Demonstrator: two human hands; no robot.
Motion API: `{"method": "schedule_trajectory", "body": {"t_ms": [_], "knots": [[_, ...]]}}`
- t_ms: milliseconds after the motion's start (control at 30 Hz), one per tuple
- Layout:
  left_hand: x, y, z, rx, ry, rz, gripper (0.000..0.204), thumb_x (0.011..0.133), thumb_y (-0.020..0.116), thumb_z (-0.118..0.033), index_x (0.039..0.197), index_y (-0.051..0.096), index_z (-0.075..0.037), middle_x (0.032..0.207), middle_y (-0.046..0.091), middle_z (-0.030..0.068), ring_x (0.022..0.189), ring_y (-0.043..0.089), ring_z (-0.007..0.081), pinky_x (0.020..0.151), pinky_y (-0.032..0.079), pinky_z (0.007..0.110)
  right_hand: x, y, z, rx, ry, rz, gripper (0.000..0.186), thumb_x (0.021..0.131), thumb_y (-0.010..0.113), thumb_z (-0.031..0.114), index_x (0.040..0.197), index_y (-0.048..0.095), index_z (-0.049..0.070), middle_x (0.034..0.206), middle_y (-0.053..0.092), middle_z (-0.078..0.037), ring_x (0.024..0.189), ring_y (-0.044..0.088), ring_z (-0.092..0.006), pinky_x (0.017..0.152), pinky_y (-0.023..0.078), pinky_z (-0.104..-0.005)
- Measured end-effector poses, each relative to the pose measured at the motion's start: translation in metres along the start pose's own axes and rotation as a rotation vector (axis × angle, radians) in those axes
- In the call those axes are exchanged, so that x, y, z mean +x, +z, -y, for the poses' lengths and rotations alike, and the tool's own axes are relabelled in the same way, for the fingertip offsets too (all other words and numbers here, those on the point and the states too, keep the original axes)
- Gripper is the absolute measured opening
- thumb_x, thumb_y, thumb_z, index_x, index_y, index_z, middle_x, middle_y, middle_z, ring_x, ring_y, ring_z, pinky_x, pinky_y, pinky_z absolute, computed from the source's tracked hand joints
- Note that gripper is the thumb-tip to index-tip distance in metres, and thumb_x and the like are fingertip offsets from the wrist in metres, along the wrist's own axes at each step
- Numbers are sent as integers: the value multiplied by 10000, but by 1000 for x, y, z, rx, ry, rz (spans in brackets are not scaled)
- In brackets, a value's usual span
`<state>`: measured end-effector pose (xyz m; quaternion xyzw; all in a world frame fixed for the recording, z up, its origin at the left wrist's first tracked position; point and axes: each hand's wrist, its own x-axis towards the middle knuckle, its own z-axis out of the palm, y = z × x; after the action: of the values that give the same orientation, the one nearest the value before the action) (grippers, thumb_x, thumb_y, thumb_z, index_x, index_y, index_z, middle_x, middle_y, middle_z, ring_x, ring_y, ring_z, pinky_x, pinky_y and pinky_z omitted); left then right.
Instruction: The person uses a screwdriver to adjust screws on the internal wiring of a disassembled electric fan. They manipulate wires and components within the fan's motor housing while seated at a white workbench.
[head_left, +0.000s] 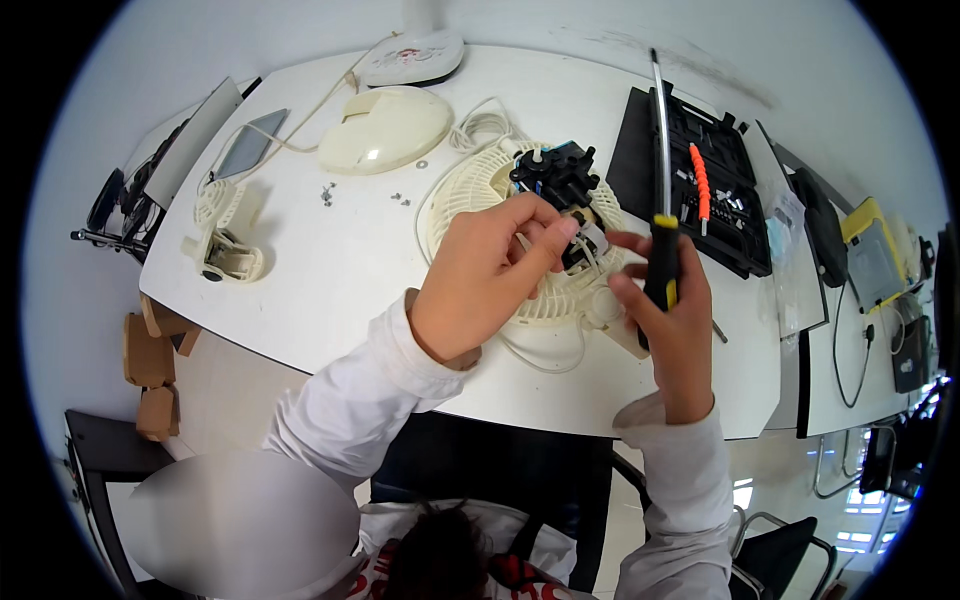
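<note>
My right hand (pixel 688 335) is wrapped round a long screwdriver (pixel 664 262) with a black and yellow handle, its steel shaft pointing up and away from me. Its index finger reaches toward a small whitish part on the fan motor (pixel 582 240). My left hand (pixel 490 270) is closed in a pinch over the motor's near left side; whatever is between the fingertips is hidden. Behind the hands, a black plastic gear housing (pixel 558 178) tops the motor. Both rest on a cream fan grille (pixel 462 205) lying on the white table (pixel 330 285).
A black toolbox (pixel 735 165) with bits and an orange flexible shaft (pixel 699 185) lies open at right. Cream housing (pixel 232 245) stands left, an oval cream cover (pixel 385 130) behind. Small screws (pixel 327 194) and a washer (pixel 422 164) lie loose. A white cord (pixel 545 368) loops near the front.
</note>
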<state>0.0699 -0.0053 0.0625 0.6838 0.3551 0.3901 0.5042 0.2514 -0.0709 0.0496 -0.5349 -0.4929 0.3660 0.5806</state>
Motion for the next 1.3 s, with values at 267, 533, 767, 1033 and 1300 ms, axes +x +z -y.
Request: {"method": "schedule_trajectory", "body": {"t_ms": [267,533,767,1033,1300], "knots": [[6,1,0,525,256,-122,130,880,643,-153,883,641,-23,588,593,45,469,503,96,452,370,239,35,10,-9,-50,-28,47,330,768,751,61,1011,528,40,912,662,-29,789,574,-84,726,468,-228],[21,-4,-14,686,788,-296,159,807,613,-14,962,645,-29,965,610,122,844,592,237,731,471,300,34,9,-12,75,10,-23,334,787,748,83,1014,504,54,884,624,-12,750,585,-74,634,465,-213],[46,-1,5,715,638,-11,373,759,606,-11,1129,588,-51,1158,538,140,1009,574,327,850,484,375,36,9,-11,186,37,-26,318,799,733,92,1004,492,61,899,618,-12,741,581,-59,578,447,-206],[48,-2,6,755,646,-47,341,726,633,-43,1066,610,-62,1084,568,91,870,628,290,739,525,342,53,-10,-16,76,83,-53,298,809,714,105,1017,504,61,890,620,-21,769,597,-93,583,443,-223],[48,0,10,725,661,-60,312,727,665,-65,1034,611,-60,1057,575,83,863,627,289,738,527,341,57,-19,-31,231,129,-3,320,805,725,102,1045,514,75,909,616,-33,807,579,-89,581,419,-232]]}}
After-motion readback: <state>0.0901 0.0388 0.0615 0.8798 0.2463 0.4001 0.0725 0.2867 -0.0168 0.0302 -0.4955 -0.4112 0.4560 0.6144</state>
